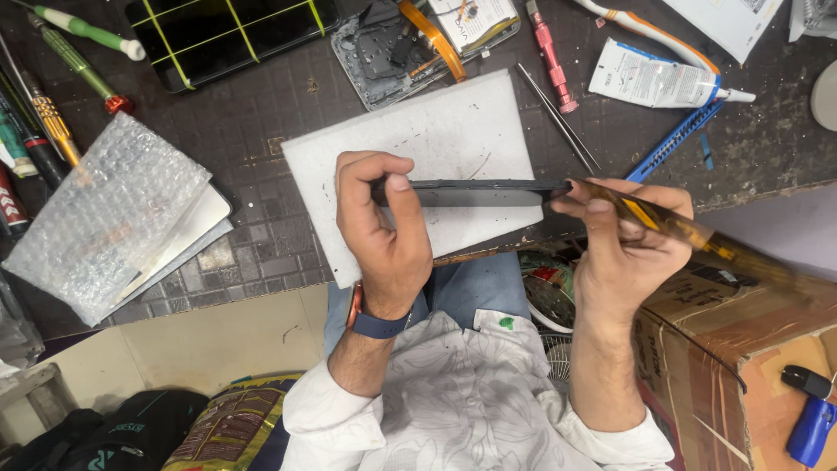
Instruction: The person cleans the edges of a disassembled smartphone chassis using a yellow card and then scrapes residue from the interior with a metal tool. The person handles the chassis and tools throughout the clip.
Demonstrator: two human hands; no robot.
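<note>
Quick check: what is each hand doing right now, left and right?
Left hand: closed, grip on the thin dark phone held edge-on.
Right hand: closed, grip on an amber-handled screwdriver, tip at the phone's end.

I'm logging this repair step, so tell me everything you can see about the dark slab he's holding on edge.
The phone is a thin, dark, flat slab seen edge-on, lying level above the white foam pad. The left hand grips its left end, thumb on top. The right hand meets its right end, pressing an amber-handled tool against that edge. Its faces are hidden.
</note>
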